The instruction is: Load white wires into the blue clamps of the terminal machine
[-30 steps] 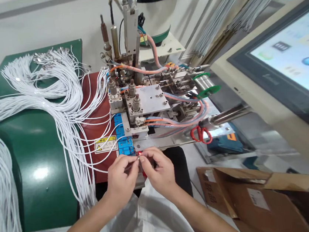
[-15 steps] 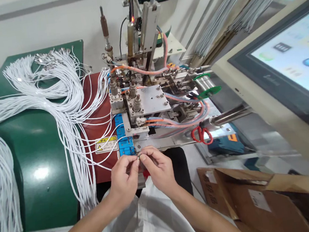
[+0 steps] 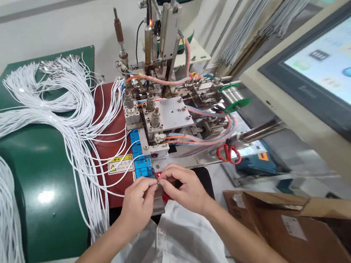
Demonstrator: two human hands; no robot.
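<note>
My left hand [image 3: 138,201] and my right hand [image 3: 183,188] meet fingertip to fingertip just in front of a small metal machine [image 3: 167,115]. Both pinch a tiny part at the end of a white wire [image 3: 117,174]; the part is too small to name. A red light [image 3: 158,174] glows on the machine's front edge right above my fingers. Blue clamp blocks [image 3: 140,154] holding white wires stand just beyond my left hand. A yellow warning label [image 3: 120,164] lies to their left.
Bundles of white wires [image 3: 48,99] spread over a green cover [image 3: 41,180] on the left. Red-handled scissors [image 3: 227,153] lie right of the machine. A touchscreen panel [image 3: 330,71] stands at right, an open cardboard box [image 3: 287,224] below it, a white plastic bag [image 3: 178,245] under my wrists.
The machine's upper cylinder tilted and an orange lamp lit on it a second ago. My hands stayed pinched together, shifting slightly; the red light by my fingers shows again.
</note>
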